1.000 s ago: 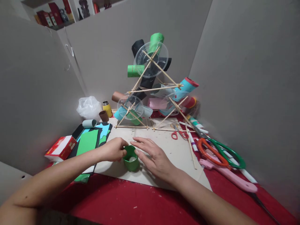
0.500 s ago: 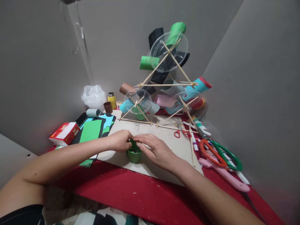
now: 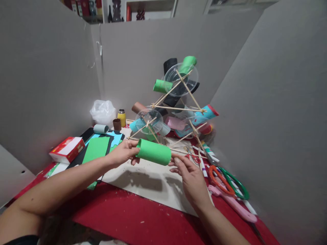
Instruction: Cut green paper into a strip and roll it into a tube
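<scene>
A green paper-covered tube [image 3: 154,152] lies sideways in the air above the pale board [image 3: 127,178]. At its left end my left hand [image 3: 125,152] pinches the rim. My right hand [image 3: 187,172] has its fingers at the right end, closed on the edge. Behind the tube stands a model of stick triangles [image 3: 176,109] and clear plastic discs [image 3: 149,121], with coloured tubes round the discs.
Green paper [image 3: 96,149] and a red tissue box [image 3: 66,149] lie at the left. A yellow bottle [image 3: 122,118] stands by a brown tube [image 3: 117,124]. Orange-handled scissors [image 3: 221,180], green-handled scissors [image 3: 237,183], markers and a pink tool [image 3: 233,201] lie at the right.
The green tube has been raised off the board and turned from upright to sideways. Both hands have moved apart to its two ends. The view has tilted up.
</scene>
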`<state>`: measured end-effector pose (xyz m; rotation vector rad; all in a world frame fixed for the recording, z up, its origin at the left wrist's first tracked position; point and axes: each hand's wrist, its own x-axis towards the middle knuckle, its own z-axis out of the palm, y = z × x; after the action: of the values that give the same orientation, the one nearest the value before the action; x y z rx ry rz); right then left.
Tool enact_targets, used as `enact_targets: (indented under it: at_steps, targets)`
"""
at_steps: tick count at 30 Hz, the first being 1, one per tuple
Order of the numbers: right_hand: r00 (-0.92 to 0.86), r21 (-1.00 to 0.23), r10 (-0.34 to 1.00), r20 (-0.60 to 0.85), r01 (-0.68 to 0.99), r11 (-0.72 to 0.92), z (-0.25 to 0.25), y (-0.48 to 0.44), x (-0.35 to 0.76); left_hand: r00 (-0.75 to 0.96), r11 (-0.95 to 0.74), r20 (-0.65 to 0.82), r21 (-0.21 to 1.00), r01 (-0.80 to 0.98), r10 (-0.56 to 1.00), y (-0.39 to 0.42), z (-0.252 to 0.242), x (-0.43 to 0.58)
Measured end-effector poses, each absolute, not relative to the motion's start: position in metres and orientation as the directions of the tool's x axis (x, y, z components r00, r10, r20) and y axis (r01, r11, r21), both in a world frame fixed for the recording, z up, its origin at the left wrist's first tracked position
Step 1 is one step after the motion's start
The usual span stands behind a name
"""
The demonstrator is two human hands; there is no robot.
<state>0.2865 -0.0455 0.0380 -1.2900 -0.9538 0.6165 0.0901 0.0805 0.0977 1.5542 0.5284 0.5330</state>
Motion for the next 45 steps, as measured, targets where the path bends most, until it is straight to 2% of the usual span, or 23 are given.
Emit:
enact_targets:
  at_steps: [3,5,9,12,18,22,24,26,28,30,32,34,36,38,41,43,45]
  targets:
    - [0.377,-0.981,0.913,0.156,-0.047,0.187,0.045,-0.05,0.28,0.773,-0.008,0.023,1.0,-0.024,0.634,0.076,0.089,0.082]
    - [0.285,-0.978,0.947,0.148,-0.098,0.182,0.053,-0.054,0.272,0.767,0.032,-0.004,0.999,-0.022,0.641,0.071,0.082,0.078]
    - [0.114,-0.98,0.978,0.177,-0.073,0.186,0.072,-0.062,0.257,0.774,0.089,-0.085,0.995,0.038,0.627,0.061,0.074,0.076]
    - [0.051,-0.989,0.988,0.143,-0.039,0.146,0.078,-0.066,0.251,0.784,0.103,-0.142,0.99,0.099,0.604,0.058,0.071,0.077]
    - [0.084,-0.995,0.994,0.07,-0.063,0.076,0.067,-0.066,0.244,0.753,0.096,-0.19,0.981,0.168,0.63,0.059,0.062,0.082]
    - [0.217,-0.988,0.969,0.12,-0.066,0.137,0.054,-0.058,0.252,0.678,0.192,-0.221,0.974,0.119,0.701,0.059,0.055,0.087]
    - [0.33,-0.972,0.916,0.229,0.027,0.233,0.047,-0.054,0.261,0.67,0.253,-0.255,0.962,0.102,0.698,0.061,0.053,0.088]
    - [0.33,-0.914,0.855,0.4,0.213,0.345,0.04,-0.051,0.271,0.682,0.32,-0.302,0.942,0.105,0.666,0.063,0.052,0.087]
    - [0.175,-0.785,0.807,0.564,0.417,0.459,0.034,-0.049,0.28,0.7,0.379,-0.341,0.919,0.108,0.628,0.064,0.053,0.086]
    - [-0.024,-0.625,0.758,0.652,0.548,0.555,0.03,-0.047,0.286,0.714,0.426,-0.363,0.899,0.101,0.598,0.063,0.053,0.084]
    - [-0.161,-0.504,0.722,0.672,0.615,0.606,0.027,-0.046,0.288,0.726,0.465,-0.38,0.88,0.093,0.573,0.061,0.052,0.083]
    - [-0.23,-0.457,0.715,0.661,0.632,0.626,0.026,-0.044,0.286,0.737,0.5,-0.395,0.861,0.089,0.549,0.056,0.051,0.084]
    - [-0.232,-0.507,0.746,0.624,0.607,0.612,0.025,-0.043,0.282,0.743,0.529,-0.404,0.845,0.08,0.533,0.052,0.049,0.084]
    - [-0.136,-0.665,0.822,0.553,0.522,0.534,0.026,-0.044,0.276,0.741,0.55,-0.406,0.833,0.059,0.535,0.05,0.047,0.084]
    - [0.144,-0.931,0.943,0.3,0.262,0.256,0.032,-0.045,0.271,0.7,0.515,-0.363,0.857,-0.008,0.615,0.051,0.046,0.081]
    - [0.279,-0.991,0.952,0.126,0.078,0.108,0.039,-0.045,0.27,0.623,0.394,-0.263,0.916,-0.08,0.737,0.053,0.049,0.077]
    - [0.329,-0.998,0.944,0.037,-0.042,0.053,0.046,-0.044,0.27,0.53,0.198,-0.1,0.972,-0.13,0.842,0.054,0.052,0.074]
